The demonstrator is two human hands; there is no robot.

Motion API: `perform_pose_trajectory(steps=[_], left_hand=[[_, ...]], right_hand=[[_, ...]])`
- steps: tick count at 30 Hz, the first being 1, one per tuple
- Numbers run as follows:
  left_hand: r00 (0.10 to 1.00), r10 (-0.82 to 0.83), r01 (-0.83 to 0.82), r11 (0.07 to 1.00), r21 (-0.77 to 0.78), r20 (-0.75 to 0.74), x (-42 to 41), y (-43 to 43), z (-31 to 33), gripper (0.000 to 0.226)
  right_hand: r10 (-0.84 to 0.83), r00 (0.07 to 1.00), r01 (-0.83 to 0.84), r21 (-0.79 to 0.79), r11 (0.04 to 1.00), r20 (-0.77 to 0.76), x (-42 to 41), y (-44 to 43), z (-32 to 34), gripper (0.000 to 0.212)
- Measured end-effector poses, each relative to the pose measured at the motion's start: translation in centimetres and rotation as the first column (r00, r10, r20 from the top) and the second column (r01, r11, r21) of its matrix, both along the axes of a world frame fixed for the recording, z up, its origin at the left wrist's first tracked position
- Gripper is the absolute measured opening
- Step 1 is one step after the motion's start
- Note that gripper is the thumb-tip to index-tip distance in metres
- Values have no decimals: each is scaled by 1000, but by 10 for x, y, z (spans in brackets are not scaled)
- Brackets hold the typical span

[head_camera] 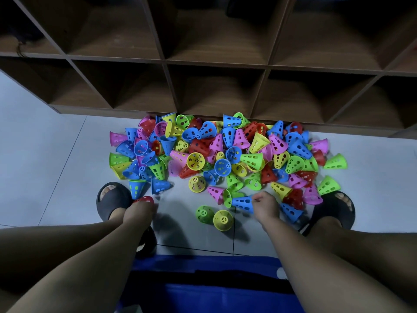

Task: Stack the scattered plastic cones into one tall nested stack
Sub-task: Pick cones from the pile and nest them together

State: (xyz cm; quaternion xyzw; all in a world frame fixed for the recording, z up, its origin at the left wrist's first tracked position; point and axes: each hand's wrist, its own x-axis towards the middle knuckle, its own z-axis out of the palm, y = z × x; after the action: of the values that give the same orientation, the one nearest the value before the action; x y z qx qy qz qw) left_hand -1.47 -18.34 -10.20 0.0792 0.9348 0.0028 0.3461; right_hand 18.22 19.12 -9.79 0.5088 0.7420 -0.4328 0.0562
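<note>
Several small perforated plastic cones in blue, green, yellow, pink and red lie in a loose pile (225, 152) on the pale tiled floor in front of me. My left hand (138, 211) is low at the pile's near left edge, its fingers closed on a red cone (144, 199). At the near right, my right hand (265, 205) pinches the wide end of a blue cone (242, 202) that lies on its side. A green cone (204, 213) and a yellow cone (223, 220) stand apart from the pile, between my hands.
A dark wooden cubby shelf (214, 64) stands right behind the pile. My feet in black slippers (112, 199) (334, 211) flank the pile's near corners. A blue surface (203, 285) sits below me between my arms. Bare tiles (45, 166) lie left of the pile.
</note>
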Motion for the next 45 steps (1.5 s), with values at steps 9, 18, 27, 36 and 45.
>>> perform_pose_trajectory(steps=[9,18,27,36,45], left_hand=[[998,32,-43,977,-210,-54,-7,-12,22,37],[969,245,-247,956,-156,-32,-26,-20,8,49],[914,388,-378,921,97,-121,-26,24,25,25],[777,591,-586,555,591,216,1,89,58,27],[663,425,-746,304,593,616,78,146,71,26]], right_hand=[[-17,998,12,-84,996,-63,-1,-8,15,17],[-122,984,88,-237,967,-131,-9,-19,23,18],[-256,964,161,-608,777,-73,-18,-19,31,19],[-91,996,63,-690,721,-5,-3,-35,32,29],[-108,992,122,-394,911,57,18,-69,0,21]])
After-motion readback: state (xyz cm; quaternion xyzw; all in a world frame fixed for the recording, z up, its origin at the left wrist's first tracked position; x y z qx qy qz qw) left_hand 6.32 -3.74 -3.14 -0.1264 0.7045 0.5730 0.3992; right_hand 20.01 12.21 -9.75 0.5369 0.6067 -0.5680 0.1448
